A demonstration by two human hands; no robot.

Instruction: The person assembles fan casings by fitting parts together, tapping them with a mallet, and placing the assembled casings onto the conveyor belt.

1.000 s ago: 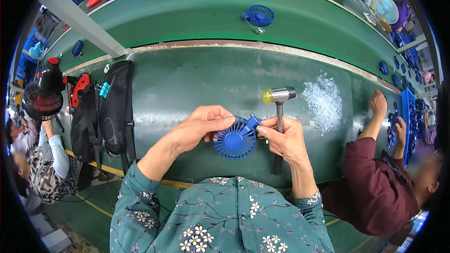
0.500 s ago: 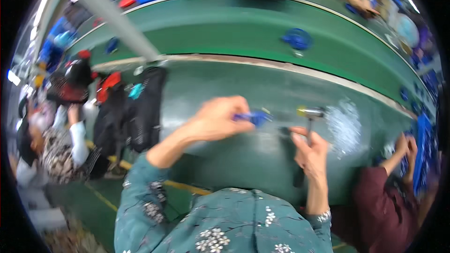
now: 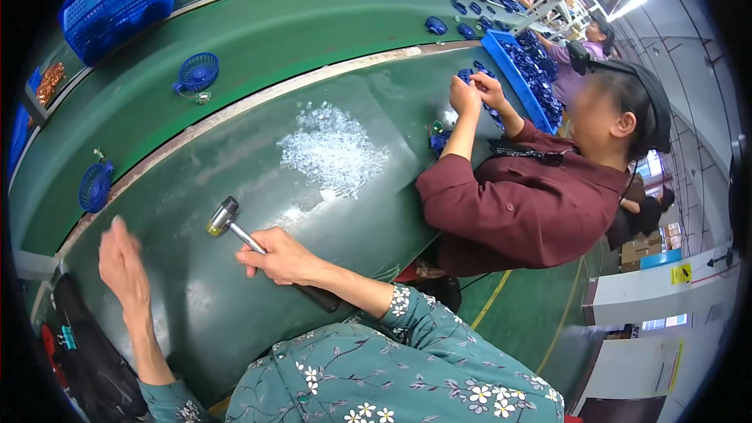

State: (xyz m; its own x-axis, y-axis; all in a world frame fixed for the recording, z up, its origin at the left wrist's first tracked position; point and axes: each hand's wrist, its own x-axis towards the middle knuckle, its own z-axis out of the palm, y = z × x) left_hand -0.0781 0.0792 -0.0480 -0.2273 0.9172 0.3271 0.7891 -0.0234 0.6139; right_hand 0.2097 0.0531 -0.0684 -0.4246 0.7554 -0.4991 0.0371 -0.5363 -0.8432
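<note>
My right hand [image 3: 280, 257] is wrapped round the shaft of a small mallet [image 3: 225, 216] with a metal and yellow head. Its dark grip end sticks out behind my palm, and the head lies a little above the worktable. At the left, my left hand [image 3: 125, 266] is raised with fingers stretched out, slightly blurred, and nothing shows in it. Just beyond its fingertips a round blue plastic basket-shaped part [image 3: 95, 186] rests on the green conveyor. Another such blue part [image 3: 198, 72] lies farther along the belt. Small clear plastic pieces [image 3: 333, 149] form a pile on the table.
A co-worker [image 3: 521, 204] in a maroon top sits at my right, hands together, beside a blue tray [image 3: 495, 48] of dark blue parts. A pale ledge [image 3: 235, 106] divides table from conveyor. A blue crate [image 3: 121, 4] stands across the belt. Black cloth [image 3: 90, 345] lies at lower left.
My view has swung to the right. The blue part is out of my left hand, whose fingers have straightened and which has reached toward the conveyor. My right hand still grips the mallet.
</note>
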